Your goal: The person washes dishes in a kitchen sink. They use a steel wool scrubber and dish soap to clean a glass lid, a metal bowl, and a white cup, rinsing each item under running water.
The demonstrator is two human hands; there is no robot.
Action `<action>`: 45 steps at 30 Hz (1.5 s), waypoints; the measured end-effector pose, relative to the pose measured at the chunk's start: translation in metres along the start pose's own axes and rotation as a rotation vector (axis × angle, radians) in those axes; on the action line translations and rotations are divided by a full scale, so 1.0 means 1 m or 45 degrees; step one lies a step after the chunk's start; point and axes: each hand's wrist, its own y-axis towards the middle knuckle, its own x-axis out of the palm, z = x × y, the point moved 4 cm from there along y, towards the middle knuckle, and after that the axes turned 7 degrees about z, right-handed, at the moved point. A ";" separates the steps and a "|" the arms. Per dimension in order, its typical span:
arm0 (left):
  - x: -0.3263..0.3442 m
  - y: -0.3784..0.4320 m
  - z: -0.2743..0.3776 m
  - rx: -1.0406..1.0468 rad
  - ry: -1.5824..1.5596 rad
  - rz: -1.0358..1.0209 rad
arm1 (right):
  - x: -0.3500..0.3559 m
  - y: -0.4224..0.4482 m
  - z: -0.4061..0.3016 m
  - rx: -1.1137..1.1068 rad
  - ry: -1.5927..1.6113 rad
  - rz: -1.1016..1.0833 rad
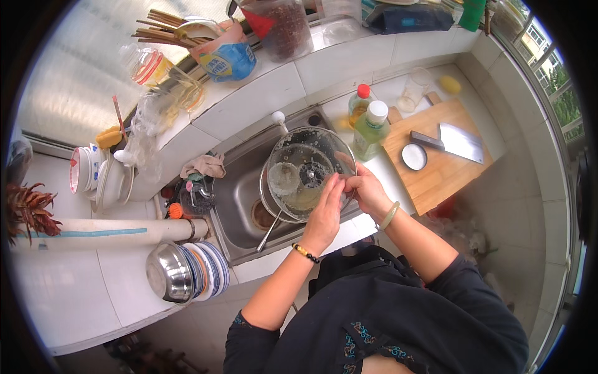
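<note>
A clear glass pot lid (299, 152) with a metal rim is tilted over the steel sink (238, 224), wet and dotted with foam. My right hand (369, 189), wearing a pale bangle at the wrist, grips the lid's near right edge; some of its fingers show through the glass. My left hand (324, 217), with a beaded bracelet, rests against the near rim, fingers straight and together, tips close to the right fingers. Its thumb is hidden. Beneath the lid is a round metal vessel (265, 196), mostly covered. A metal utensil handle (268, 233) sticks out towards me.
Right of the sink stand a green bottle (369, 138) and a red-capped bottle (359, 105). A cleaver (460, 142) and a small round dish (414, 156) lie on a wooden cutting board (425, 184). Stacked plates (215, 271) and a steel bowl (168, 271) sit left, near the counter edge.
</note>
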 end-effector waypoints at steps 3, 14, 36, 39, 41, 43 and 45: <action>-0.003 0.006 -0.009 -0.185 -0.281 0.108 | -0.002 -0.003 0.002 0.042 -0.029 -0.009; -0.025 0.045 -0.015 0.170 0.469 0.336 | 0.011 -0.019 -0.008 0.137 0.107 -0.025; -0.124 -0.057 -0.083 -0.795 -1.103 0.723 | 0.054 0.028 0.042 0.058 -0.520 -0.004; -0.114 -0.078 -0.132 -0.921 -1.322 0.892 | 0.030 0.045 0.075 0.228 -0.329 0.050; -0.113 -0.088 -0.141 -0.897 -1.526 0.812 | 0.012 0.051 0.081 0.271 -0.249 0.039; -0.111 -0.094 -0.141 -0.894 -1.664 0.740 | 0.013 0.051 0.084 0.326 -0.071 -0.154; -0.106 -0.092 -0.141 -0.914 -1.742 0.645 | 0.021 0.049 0.080 0.373 0.219 -0.507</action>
